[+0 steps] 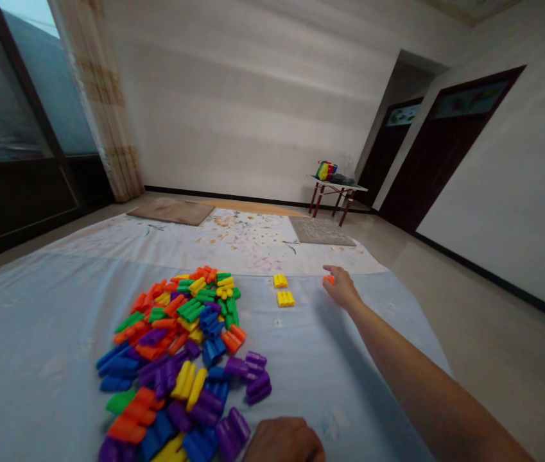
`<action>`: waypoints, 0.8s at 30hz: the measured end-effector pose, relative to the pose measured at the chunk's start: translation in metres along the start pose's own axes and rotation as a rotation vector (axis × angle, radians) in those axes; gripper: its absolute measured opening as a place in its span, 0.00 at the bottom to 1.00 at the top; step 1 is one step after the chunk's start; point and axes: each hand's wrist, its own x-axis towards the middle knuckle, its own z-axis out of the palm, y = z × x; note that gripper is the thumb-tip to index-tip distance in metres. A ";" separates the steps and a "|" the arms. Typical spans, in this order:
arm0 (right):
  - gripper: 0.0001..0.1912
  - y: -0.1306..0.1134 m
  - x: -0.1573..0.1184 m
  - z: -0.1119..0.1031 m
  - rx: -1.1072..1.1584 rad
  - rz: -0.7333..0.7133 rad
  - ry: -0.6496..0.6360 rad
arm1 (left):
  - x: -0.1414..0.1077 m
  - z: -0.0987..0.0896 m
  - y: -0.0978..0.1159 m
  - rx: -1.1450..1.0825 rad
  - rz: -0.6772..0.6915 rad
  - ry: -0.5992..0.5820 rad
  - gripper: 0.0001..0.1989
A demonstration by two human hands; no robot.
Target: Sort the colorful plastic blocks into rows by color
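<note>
An orange toy block [328, 280] is partly covered by the half-open right hand [343, 289], grip unclear. The left hand [285, 441] is curled, its palm hidden.

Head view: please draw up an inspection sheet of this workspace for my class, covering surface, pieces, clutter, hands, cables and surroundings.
Surface: pale blue cloth; floral white cloth beyond.
Pieces: multicoloured pile; two yellow pieces apart, right of it; orange piece at the right hand.
Clutter: brown mat and grey mat at the far end.
Hands: right stretched forward, grip unclear; left hand beside the pile's near end, fingers mostly hidden.
Cables: nothing seen.
Surroundings: curtain left; small table ahead; dark door right.
</note>
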 end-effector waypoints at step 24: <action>0.11 -0.057 -0.120 0.016 0.444 -0.514 -0.152 | -0.009 0.018 -0.007 -0.045 0.212 0.352 0.11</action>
